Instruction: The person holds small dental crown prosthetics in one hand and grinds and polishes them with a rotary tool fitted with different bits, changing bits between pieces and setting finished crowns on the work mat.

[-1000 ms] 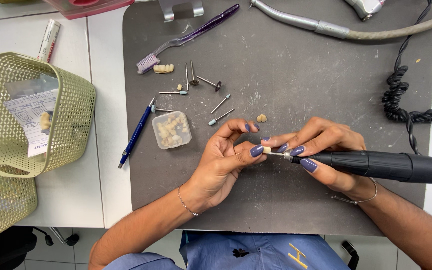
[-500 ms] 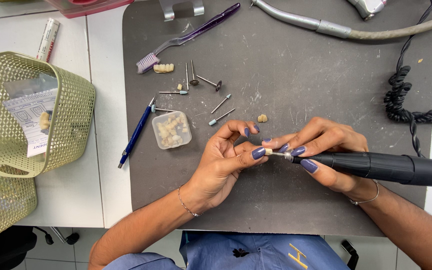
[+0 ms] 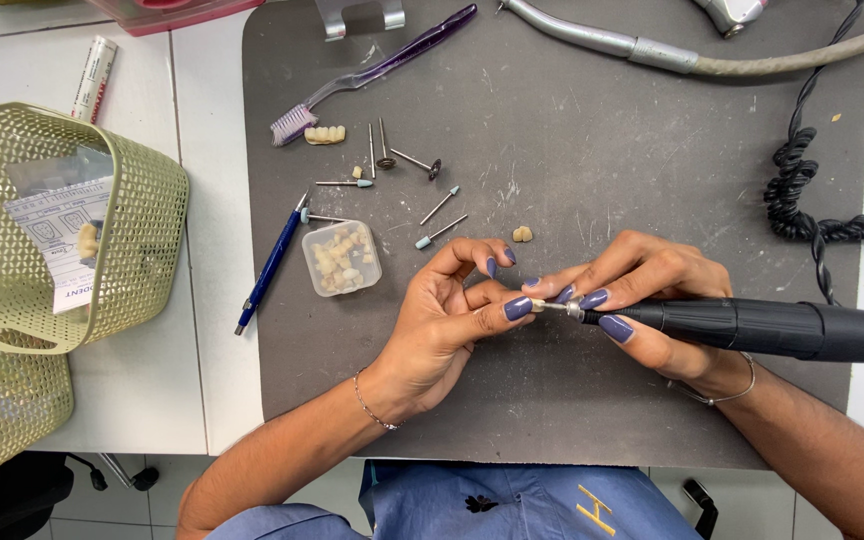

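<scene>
My right hand (image 3: 642, 305) grips a black rotary handpiece (image 3: 772, 328) like a pen, its metal tip pointing left. My left hand (image 3: 452, 315) pinches something small at that tip between thumb and fingers; the piece itself is hidden by my fingertips. Both hands hover over a dark grey work mat (image 3: 592, 150). A single loose tooth piece (image 3: 522, 234) lies on the mat just above my hands.
Small clear box of tooth pieces (image 3: 342, 258), blue pen (image 3: 270, 264), several burs (image 3: 432, 205), purple toothbrush (image 3: 372, 70) and a tooth bridge (image 3: 324, 134) lie upper left. Green mesh baskets (image 3: 142, 230) stand at left. A coiled black cord (image 3: 802, 210) and metal hose (image 3: 652, 48) at right.
</scene>
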